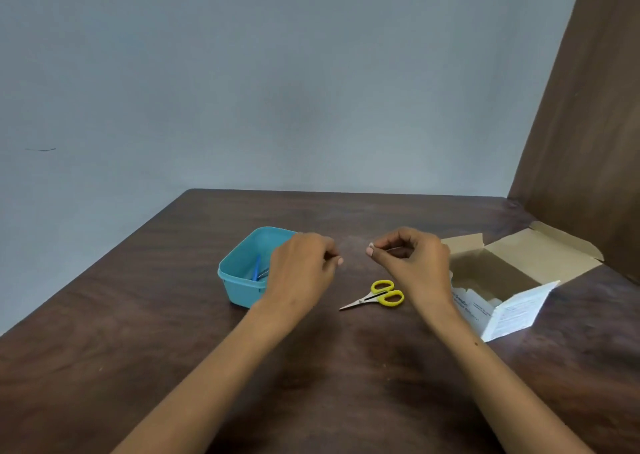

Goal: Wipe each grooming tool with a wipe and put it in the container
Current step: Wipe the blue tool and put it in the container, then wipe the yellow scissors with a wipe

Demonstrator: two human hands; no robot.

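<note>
Two bare hands hover over the dark wood counter (138,332) in my feed. My left hand (301,266) sits in front of the teal plastic container (239,273), fingers curled in a loose pinch; I cannot tell whether its grip has anything in it. My right hand (412,263) is level with it, thumb and forefinger pinched together, a thin pale sliver showing between them that I cannot identify. Inside the container I see a blue-handled tool (257,268) beside something metallic. Yellow-handled small scissors (375,296) lie flat and closed on the counter beneath my right hand, tips pointing left. An open cardboard box (502,280) stands just right of my right wrist, flaps spread.
</note>
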